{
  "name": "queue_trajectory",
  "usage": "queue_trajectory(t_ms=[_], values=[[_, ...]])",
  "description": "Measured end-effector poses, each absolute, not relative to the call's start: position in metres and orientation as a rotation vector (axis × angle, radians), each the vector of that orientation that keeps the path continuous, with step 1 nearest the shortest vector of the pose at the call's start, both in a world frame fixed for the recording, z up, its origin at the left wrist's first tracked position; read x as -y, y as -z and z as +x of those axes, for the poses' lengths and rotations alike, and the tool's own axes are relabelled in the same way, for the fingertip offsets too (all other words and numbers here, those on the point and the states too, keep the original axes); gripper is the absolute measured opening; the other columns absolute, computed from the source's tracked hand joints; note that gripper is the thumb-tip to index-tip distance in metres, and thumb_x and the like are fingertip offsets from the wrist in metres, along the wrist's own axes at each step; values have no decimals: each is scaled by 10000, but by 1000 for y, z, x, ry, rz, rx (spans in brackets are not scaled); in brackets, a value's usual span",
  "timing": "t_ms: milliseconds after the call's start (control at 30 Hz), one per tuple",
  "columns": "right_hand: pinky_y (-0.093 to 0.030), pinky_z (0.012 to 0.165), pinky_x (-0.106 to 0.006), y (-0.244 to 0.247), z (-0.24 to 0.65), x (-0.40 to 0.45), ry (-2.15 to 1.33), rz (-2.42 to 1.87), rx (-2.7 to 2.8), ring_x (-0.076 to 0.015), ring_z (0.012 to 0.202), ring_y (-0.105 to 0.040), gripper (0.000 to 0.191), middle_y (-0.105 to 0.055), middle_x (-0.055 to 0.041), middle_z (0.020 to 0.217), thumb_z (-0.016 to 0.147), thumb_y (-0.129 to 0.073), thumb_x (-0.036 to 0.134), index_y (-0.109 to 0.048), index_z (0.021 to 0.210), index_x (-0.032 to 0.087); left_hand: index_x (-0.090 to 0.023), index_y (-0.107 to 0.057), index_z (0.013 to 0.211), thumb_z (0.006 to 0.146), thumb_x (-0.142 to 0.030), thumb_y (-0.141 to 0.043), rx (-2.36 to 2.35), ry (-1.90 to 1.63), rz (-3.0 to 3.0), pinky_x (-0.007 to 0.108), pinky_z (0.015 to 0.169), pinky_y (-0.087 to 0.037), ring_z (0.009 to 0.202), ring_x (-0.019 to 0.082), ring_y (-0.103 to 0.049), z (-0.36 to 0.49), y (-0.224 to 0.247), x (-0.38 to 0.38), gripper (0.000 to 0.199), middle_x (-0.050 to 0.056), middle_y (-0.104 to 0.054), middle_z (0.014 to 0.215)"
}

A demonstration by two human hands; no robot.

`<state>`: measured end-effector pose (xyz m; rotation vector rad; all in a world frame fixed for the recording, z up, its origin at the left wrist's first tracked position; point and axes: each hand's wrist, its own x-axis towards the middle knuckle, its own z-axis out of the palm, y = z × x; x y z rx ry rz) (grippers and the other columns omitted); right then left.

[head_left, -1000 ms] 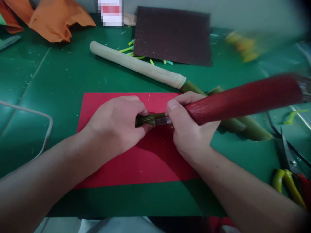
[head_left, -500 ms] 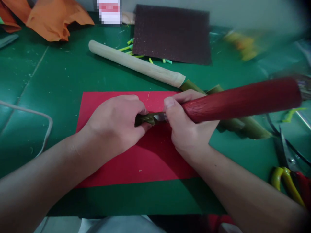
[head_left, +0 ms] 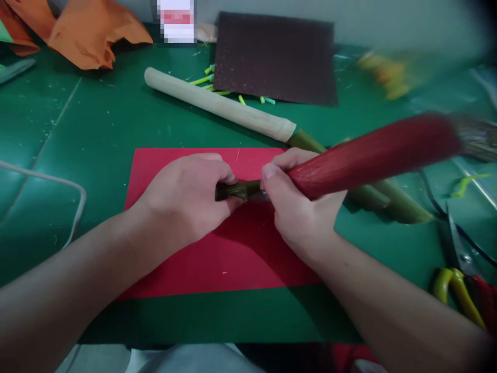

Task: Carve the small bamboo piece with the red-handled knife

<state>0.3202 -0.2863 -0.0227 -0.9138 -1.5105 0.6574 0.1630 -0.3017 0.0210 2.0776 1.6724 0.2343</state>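
Observation:
My left hand (head_left: pixel 186 202) is closed in a pinch on a short dark green bamboo-like stem (head_left: pixel 236 191), above a red sheet (head_left: pixel 221 259). My right hand (head_left: pixel 301 210) wraps around a red-handled tool (head_left: pixel 373 154), whose thick round handle slants up to the right. Only a small glint of its metal blade shows under my right thumb, beside the stem. How blade and stem meet is mostly hidden by my fingers. Past my right hand lie green strips (head_left: pixel 404 202), partly covered by the handle.
A pale peeled rod (head_left: pixel 221 103) lies behind the red sheet. Farther back are a dark brown sheet (head_left: pixel 275 59) and crumpled orange paper (head_left: pixel 93 33). Scissors with yellow handles (head_left: pixel 452 282) lie at right. A white cable (head_left: pixel 79 197) curves on the green table (head_left: pixel 89 124) at left.
The tool's handle has swung, its far end shifting left and slightly up. Less of the blade shows between my hands. Both hands keep their hold, almost in place.

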Motion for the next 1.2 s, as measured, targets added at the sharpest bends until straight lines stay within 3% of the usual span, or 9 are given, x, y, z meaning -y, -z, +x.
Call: queue_trajectory(t_ms=[767,900,1067,1200], values=[[-454,477,-270,22,318,284,-661,-865,1495,-105,492,-533,261,-548,50,550,790,-645,118,-540,586,243,-215,-689,809,818,-401,-613,-1648,-251,2085,307,632,-389,764,197,-602,161,-19,300,201,40,-704,866],[-444,509,-265,21,320,286,-739,-898,1428,-95,511,-513,266,-535,45,575,844,-662,215,-555,602,228,-211,-692,815,821,-416,-605,-1664,-227,2078,296,633,-384,754,186,-592,161,-19,300,223,33,-694,850],[-384,505,-280,22,326,289,-890,-865,1323,-116,557,-473,352,-530,13,633,898,-610,495,-661,699,210,-206,-687,802,821,-412,-601,-1696,-185,2051,312,661,-398,777,199,-595,162,-19,300,224,37,-685,852],[-415,509,-276,22,328,289,-841,-889,1363,-135,591,-524,348,-575,-1,628,931,-570,434,-687,692,210,-210,-685,821,831,-390,-605,-1689,-187,2056,305,672,-417,798,199,-612,164,-20,301,197,36,-689,875]])
